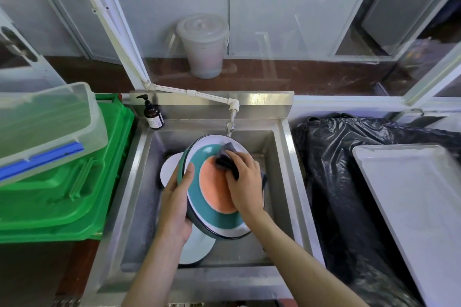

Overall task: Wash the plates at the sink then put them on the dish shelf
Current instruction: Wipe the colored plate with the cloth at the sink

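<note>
Both our forearms reach in from the near edge over the stainless steel sink [284, 157]. Our left hand [178, 203] grips the near-left rim of a tilted plate [197, 174] with teal, orange and white rings, thumb lying across its face and fingers curled behind. Our right hand [245, 183] presses a dark grey cloth [225, 157] against the plate's orange centre, fingers bent around the cloth. We hold the plate above the basin, below the tap [230, 121]. Two more white plates lie in the basin beneath it: one [168, 172] peeks out on the far left, another [197, 249] shows near the front wall.

On the sink's far-left corner we see a brown pump bottle [153, 114]. Left of the sink stands a green crate [74, 189] with a clear plastic container [45, 122] resting on top. To the right lies a black plastic bag [349, 182], and a white tray [419, 202] sits over it. Beyond the glass, far behind the sink, stands a translucent lidded bucket [203, 45].
</note>
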Available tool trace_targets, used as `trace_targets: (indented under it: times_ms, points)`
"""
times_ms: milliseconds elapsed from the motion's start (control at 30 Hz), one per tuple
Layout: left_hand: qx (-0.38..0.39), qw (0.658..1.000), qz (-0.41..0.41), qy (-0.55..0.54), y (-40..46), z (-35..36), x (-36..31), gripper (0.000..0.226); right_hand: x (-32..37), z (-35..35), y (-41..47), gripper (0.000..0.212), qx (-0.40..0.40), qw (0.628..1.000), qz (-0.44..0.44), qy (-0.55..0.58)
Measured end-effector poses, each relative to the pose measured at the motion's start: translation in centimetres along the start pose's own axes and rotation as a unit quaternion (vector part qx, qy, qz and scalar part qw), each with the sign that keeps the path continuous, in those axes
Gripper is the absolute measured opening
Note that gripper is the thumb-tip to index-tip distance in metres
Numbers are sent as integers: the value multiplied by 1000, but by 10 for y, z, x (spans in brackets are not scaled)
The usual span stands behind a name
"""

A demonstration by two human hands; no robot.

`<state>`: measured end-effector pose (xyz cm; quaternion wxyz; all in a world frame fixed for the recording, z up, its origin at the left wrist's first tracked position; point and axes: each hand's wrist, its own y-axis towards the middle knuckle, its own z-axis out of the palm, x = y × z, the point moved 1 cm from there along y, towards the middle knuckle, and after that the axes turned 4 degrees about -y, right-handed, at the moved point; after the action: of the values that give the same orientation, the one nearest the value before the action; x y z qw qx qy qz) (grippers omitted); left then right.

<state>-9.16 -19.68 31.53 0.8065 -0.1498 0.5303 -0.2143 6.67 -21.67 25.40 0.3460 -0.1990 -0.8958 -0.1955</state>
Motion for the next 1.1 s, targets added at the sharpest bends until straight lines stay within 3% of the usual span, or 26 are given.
trace_targets:
  times_ms: [67, 133, 333, 467, 600, 733, 833, 967, 1100]
  points:
    - [-16, 1000, 11, -3, 3, -1, -3, 45, -9, 0, -15, 50, 11, 998, 32, -51]
    - [-29, 999, 22, 0, 6, -2, -5, 46, -9, -3, -38, 49, 27, 998, 7, -63]
    - [-29, 999, -9, -13, 7, -2, 4, 44, 22, -9, -53, 44, 82, 977, -192, 35]
    - [10, 1000, -16, -2, 1, 6, 3, 52, 10, 1, -6, 45, 36, 996, -76, 38]
    - [10, 1000, 1, 23, 5, 7, 0, 39, -19, 3, -14, 41, 42, 998, 29, 25]
    - [-6, 1000, -10, 26, 10, 4, 2, 45, -2, 8, -60, 39, 73, 995, -56, 31]
    - [1, 1000, -21, 12, 9, 3, 0, 37, 0, 12, -52, 40, 69, 990, -117, 25]
    - [15, 1000, -10, 24, 2, 9, -3, 30, -5, 8, -10, 42, 53, 996, -75, 15]
    - [32, 999, -12, 35, -5, 10, -9, 36, -4, 5, 13, 42, 0, 992, -108, -62]
